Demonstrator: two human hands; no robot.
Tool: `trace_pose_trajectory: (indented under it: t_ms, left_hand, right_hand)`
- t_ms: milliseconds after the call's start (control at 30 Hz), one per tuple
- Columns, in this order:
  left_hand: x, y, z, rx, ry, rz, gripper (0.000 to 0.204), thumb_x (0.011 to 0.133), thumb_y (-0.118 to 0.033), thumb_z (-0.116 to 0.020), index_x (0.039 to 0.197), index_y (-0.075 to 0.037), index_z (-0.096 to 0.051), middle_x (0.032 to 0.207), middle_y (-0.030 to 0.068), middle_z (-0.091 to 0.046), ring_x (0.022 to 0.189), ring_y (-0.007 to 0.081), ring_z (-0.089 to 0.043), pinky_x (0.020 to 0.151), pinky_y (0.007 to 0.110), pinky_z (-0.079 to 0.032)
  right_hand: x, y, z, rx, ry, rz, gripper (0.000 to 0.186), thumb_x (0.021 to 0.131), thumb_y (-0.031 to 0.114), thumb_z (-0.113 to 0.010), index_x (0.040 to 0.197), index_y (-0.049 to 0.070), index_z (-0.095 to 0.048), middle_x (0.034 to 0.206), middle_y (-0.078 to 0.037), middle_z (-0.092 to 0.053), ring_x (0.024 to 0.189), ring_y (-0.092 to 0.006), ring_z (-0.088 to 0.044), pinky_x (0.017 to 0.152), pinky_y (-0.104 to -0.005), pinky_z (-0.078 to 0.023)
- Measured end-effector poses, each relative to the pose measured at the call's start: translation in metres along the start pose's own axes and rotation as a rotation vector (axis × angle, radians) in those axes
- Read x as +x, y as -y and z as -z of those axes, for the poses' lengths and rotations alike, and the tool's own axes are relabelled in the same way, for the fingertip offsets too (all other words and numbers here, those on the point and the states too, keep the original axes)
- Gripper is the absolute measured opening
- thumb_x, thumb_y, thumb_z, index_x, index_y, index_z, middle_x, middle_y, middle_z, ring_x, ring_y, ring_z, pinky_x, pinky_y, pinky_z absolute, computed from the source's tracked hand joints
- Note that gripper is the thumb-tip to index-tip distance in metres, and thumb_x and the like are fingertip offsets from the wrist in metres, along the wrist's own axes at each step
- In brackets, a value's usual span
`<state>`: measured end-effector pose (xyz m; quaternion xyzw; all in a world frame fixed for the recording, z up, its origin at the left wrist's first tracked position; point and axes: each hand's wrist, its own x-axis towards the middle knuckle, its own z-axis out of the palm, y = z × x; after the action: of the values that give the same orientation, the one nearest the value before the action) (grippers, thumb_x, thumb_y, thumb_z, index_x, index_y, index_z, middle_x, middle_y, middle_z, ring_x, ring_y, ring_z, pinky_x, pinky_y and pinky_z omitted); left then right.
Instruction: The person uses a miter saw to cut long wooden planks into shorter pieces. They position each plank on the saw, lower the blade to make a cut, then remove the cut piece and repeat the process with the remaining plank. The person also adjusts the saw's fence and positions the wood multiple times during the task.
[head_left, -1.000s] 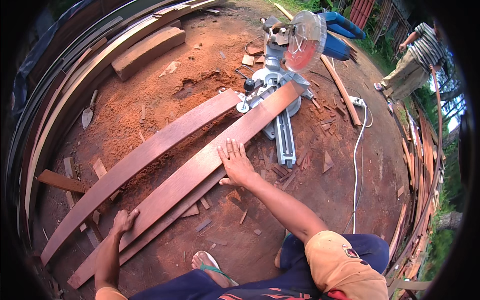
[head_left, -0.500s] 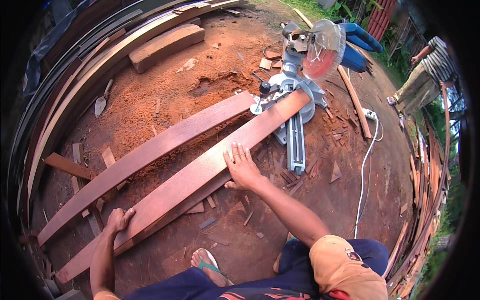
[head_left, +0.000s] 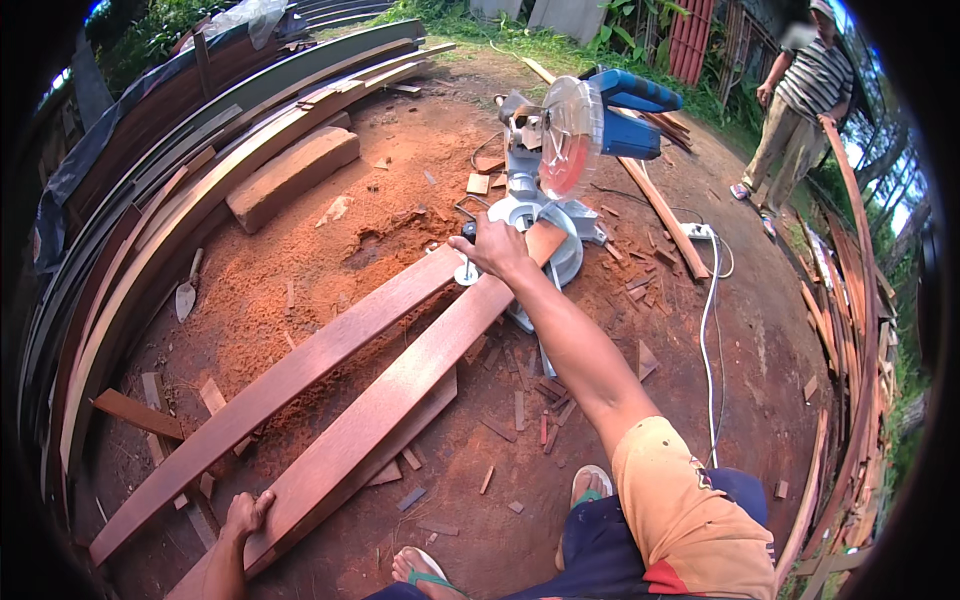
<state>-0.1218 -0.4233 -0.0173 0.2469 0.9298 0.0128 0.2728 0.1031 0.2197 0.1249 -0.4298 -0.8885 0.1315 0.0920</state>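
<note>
My right hand (head_left: 492, 242) is closed round the black knob (head_left: 469, 230) of a clamp on the grey-and-blue mitre saw (head_left: 631, 132). Beneath that arm, a long reddish board (head_left: 390, 400) runs diagonally up to the saw's base, overlapping another piece below it. Down at lower left, my left hand (head_left: 248, 515) grips this board's edge, thumb on top. A second long board (head_left: 270, 390) lies alongside to the left, its far end beside a white clamp pad (head_left: 466, 272). The clear round guard hides most of the blade.
Long planks (head_left: 200, 200) and a thick beam (head_left: 290, 180) lie left, with a trowel (head_left: 186, 296). Sawdust and offcuts cover ground around the saw. A power strip (head_left: 698, 230) with cables sits right. A person (head_left: 800, 110) stands at upper right holding a long plank, near stacked timber (head_left: 840, 310).
My right hand has moved from lying spread on the board up to the clamp knob. My left hand still holds the board. The view has tilted upward, showing more background.
</note>
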Motion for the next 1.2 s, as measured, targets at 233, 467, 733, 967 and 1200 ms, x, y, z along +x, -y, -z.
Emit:
trace_pose_trajectory:
  t_ms: [233,467,733,967,1200]
  left_hand:
    - [-0.005,0.002,-0.001,0.004,-0.002,-0.018,0.084,0.095,-0.068,-0.056,0.079,0.013,-0.071,0.088,0.0414,-0.064,0.096,0.0535,-0.069,0.084,0.059,-0.052]
    - [-0.014,0.021,-0.018,0.0,0.007,0.019,0.088,0.093,-0.07,-0.057,0.082,0.016,-0.071,0.085,0.0433,-0.064,0.099,0.0532,-0.07,0.084,0.059,-0.054]
    - [-0.019,0.028,-0.029,0.001,-0.008,0.016,0.088,0.092,-0.072,-0.053,0.081,0.014,-0.072,0.082,0.0406,-0.064,0.091,0.0528,-0.071,0.078,0.058,-0.054]
    - [-0.011,0.027,-0.023,-0.011,-0.005,-0.009,0.087,0.093,-0.071,-0.054,0.08,0.013,-0.072,0.084,0.0407,-0.064,0.093,0.0526,-0.07,0.081,0.058,-0.054]
    - [0.009,0.02,-0.018,-0.034,0.025,-0.074,0.088,0.094,-0.072,-0.053,0.079,0.013,-0.072,0.082,0.0418,-0.062,0.09,0.0541,-0.069,0.079,0.059,-0.054]
  right_hand:
    - [0.018,-0.012,-0.025,-0.028,-0.098,0.115,0.065,0.097,0.056,-0.066,0.115,-0.006,-0.064,0.104,-0.029,-0.074,0.1,-0.046,-0.073,0.088,-0.0528,-0.059]
    - [0.018,-0.027,-0.014,0.083,-0.156,0.128,0.051,0.101,0.045,-0.06,0.103,-0.004,-0.073,0.096,-0.032,-0.072,0.091,-0.0491,-0.072,0.084,-0.0549,-0.058]
    - [0.016,-0.028,0.043,0.045,-0.068,0.135,0.062,0.097,0.056,-0.066,0.104,-0.005,-0.071,0.099,-0.031,-0.074,0.098,-0.0459,-0.073,0.087,-0.0544,-0.056]
    - [0.019,0.002,0.003,-0.09,0.011,0.102,0.067,0.091,0.06,-0.07,0.108,-0.004,-0.075,0.106,-0.028,-0.075,0.106,-0.0436,-0.073,0.091,-0.0522,-0.058]
    - [0.042,-0.029,0.007,-0.125,0.072,0.117,0.038,0.083,0.038,-0.072,0.106,0.007,-0.078,0.101,-0.021,-0.077,0.099,-0.0379,-0.075,0.086,-0.0511,-0.059]
